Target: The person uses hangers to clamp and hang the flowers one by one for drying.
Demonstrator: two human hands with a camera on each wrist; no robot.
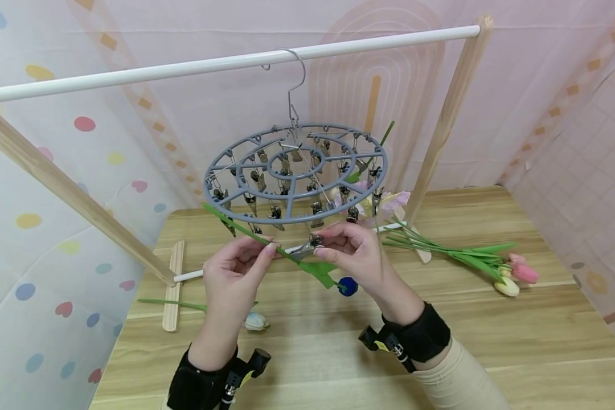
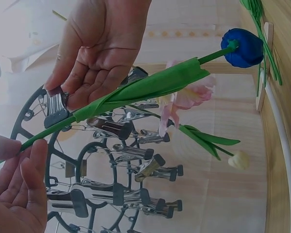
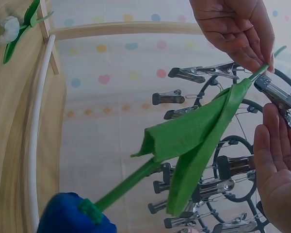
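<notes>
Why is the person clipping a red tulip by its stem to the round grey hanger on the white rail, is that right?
Nearly, but the flower is blue, not red. The left wrist view shows the blue tulip at the end of the green stem. The left hand pinches the stem and the right hand squeezes a metal clip of the round grey hanger on the white rail.

You are working in a staged set rather than a lived-in room: pastel dotted backdrop sheets (image 1: pixel 56 228) are hanging at the frame's left and rear, enclosing a wooden table (image 1: pixel 492 353) (a wood-framed rail (image 1: pixel 225 62) is crossing the top).
</notes>
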